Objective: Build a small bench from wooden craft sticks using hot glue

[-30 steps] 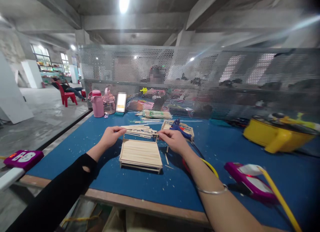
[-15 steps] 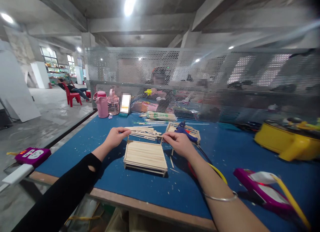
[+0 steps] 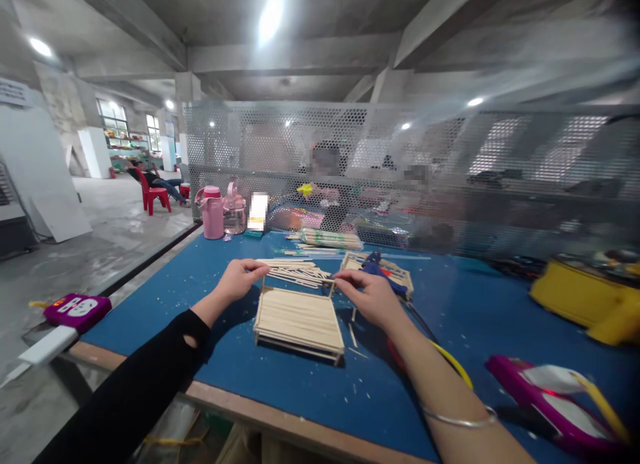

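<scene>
A small bed-like frame of pale wooden sticks [image 3: 299, 321] stands on the blue tabletop, its slatted top facing up and two short posts rising at its far corners. My left hand [image 3: 240, 281] pinches at the far left post, thumb and forefinger around the end of a thin wooden stick that runs across the posts. At the far right post, my right hand [image 3: 370, 296] has its thumb and forefinger on the stick's other end. Much of the crosswise stick blends with the loose wooden sticks [image 3: 300, 272] lying behind it.
Behind my right hand, a blue glue gun [image 3: 375, 267] rests on another stick frame [image 3: 407, 287]. Bundled sticks [image 3: 333, 239], a pink jug [image 3: 213, 214] and a phone [image 3: 258, 212] line the back. Purple power strips [image 3: 540, 404] and a yellow pot [image 3: 565, 294] are rightward. Beyond the mesh screen [image 3: 280, 137] sits a person.
The view has shifted slightly, so everything sits a little farther right and lower. Both hands stay at the far posts; the right fingers look slightly more extended.
</scene>
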A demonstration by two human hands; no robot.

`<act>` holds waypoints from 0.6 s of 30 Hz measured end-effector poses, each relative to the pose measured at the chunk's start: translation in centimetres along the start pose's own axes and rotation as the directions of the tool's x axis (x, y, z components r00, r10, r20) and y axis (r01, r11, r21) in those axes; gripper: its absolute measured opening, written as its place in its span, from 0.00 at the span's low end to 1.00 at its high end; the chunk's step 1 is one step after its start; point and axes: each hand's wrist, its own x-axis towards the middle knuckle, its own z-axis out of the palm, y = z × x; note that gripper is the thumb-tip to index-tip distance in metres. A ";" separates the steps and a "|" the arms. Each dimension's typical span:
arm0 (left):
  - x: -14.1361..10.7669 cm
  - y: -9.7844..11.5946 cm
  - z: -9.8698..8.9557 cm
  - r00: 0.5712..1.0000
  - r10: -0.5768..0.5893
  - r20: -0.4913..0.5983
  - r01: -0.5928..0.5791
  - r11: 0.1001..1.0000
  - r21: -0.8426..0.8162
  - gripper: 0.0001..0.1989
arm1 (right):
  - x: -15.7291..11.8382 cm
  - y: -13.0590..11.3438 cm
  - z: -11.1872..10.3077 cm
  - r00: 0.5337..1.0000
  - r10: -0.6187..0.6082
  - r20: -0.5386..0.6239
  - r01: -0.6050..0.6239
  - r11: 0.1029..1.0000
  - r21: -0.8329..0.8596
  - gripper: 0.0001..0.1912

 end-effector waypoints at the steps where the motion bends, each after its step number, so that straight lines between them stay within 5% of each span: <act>1: 0.0 0.0 0.0 1.000 0.001 -0.001 -0.001 1.000 -0.001 0.15 | 0.0 -0.1 0.0 1.000 -0.005 0.003 0.005 1.000 0.003 0.13; 18: -0.1 0.2 0.0 0.999 -0.032 0.022 0.034 0.995 -0.091 0.18 | 0.1 -0.2 -0.2 0.999 0.016 0.036 -0.015 0.999 -0.029 0.14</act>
